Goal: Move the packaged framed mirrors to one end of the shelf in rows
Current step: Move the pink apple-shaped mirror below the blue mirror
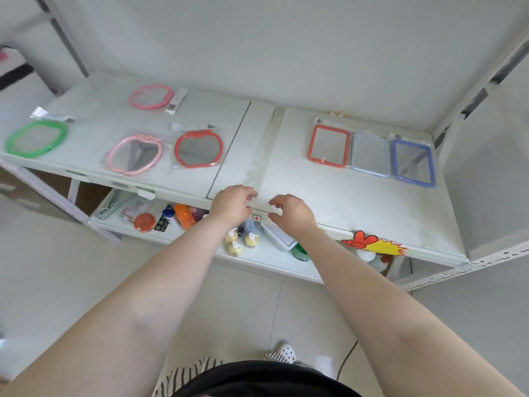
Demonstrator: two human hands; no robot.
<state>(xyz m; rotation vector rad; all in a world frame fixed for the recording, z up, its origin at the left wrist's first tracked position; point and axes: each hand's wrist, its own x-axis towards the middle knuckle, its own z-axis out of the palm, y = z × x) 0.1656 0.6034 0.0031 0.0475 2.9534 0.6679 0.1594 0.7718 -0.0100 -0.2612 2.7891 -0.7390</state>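
Three rectangular packaged mirrors lie side by side at the shelf's right end: a red-framed one (328, 145), a pale blue one (371, 155) and a dark blue one (414, 162). On the left half lie apple-shaped packaged mirrors: red (198, 149), light pink (134, 155), green (36, 138) and a darker pink one (150, 96) at the back. My left hand (233, 204) and my right hand (287, 212) hover at the shelf's front edge (329, 224) near the middle, fingers loosely curled, holding nothing.
The white shelf top (329, 202) has a seam down its middle. A lower shelf (274, 259) holds bottles, small jars and a white box. A red-and-yellow sticker (372, 243) hangs on the front edge. Metal uprights stand at the right. A wall is behind.
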